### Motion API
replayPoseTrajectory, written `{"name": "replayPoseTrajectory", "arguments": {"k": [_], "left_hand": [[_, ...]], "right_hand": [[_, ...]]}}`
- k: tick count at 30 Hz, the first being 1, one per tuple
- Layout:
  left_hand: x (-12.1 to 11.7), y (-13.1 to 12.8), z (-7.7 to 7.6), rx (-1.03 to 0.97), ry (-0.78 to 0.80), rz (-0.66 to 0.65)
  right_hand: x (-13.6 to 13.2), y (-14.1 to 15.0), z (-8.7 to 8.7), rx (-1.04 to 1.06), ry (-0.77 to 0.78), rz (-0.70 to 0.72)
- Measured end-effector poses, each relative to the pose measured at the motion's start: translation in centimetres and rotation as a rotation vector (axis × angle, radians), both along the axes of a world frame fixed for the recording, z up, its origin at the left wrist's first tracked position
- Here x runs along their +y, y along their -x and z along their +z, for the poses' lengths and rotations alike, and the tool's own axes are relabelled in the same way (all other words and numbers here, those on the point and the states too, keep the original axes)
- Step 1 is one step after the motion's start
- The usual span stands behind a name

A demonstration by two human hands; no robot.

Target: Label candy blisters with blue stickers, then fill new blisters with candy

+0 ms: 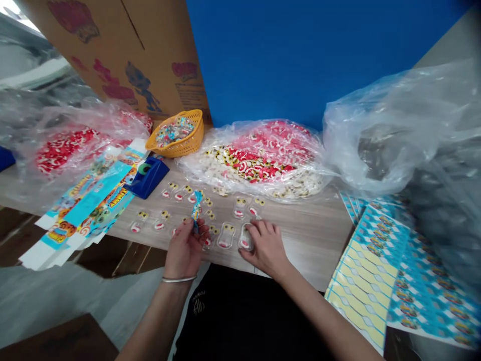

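My left hand (187,246) pinches a narrow blue printed sticker strip (196,204), held upright above the table's near part. My right hand (268,245) has its thumb and fingers around the edges of a small clear plastic case (245,239) that lies on the table and shows a red-and-white piece inside. Just left of it lies another clear case (226,235) with two yellow eye pieces and a red mouth piece. More such cases (161,221) are spread in rows to the left and behind, several partly hidden by my left hand and the strip.
An open plastic bag (259,155) of red, white and yellow pieces lies behind the cases. Around it are an orange basket (176,146), a blue tape dispenser (150,179), a flattened printed carton (90,198), another bag (71,145) and sticker sheets (370,265).
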State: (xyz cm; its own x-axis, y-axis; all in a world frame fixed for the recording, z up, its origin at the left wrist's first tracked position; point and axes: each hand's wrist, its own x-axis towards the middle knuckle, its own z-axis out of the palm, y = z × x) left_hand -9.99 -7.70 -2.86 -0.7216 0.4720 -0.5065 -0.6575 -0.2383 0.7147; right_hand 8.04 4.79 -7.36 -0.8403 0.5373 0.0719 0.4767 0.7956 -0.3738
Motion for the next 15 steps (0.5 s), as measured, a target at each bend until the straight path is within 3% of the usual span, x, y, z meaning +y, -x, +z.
{"name": "replayPoseTrajectory", "arguments": {"k": [3, 8, 10, 13, 15], "left_hand": [[1.0, -1.6, -0.4, 0.024, 0.026, -0.109], [3.3, -5.3, -0.8, 0.125, 0.127, -0.632], [4.2, -6.5, -0.9, 0.227, 0.158, -0.836], [5.3, -7.3, -0.9, 0.434, 0.213, -1.117], [5.6, -7.5, -0.7, 0.549, 0.240, -1.256]], "right_hand": [[0.1, -2.5, -0.2, -0.001, 0.012, -0.014], [1.3, -7.5, -0.1, 0.084, 0.068, -0.069], [2.0, -9.2, 0.4, 0.211, 0.158, -0.155], [2.8, -11.1, 1.7, 0.433, 0.387, -0.392], [2.8, -11.8, 2.5, 0.470, 0.536, -0.443]]}}
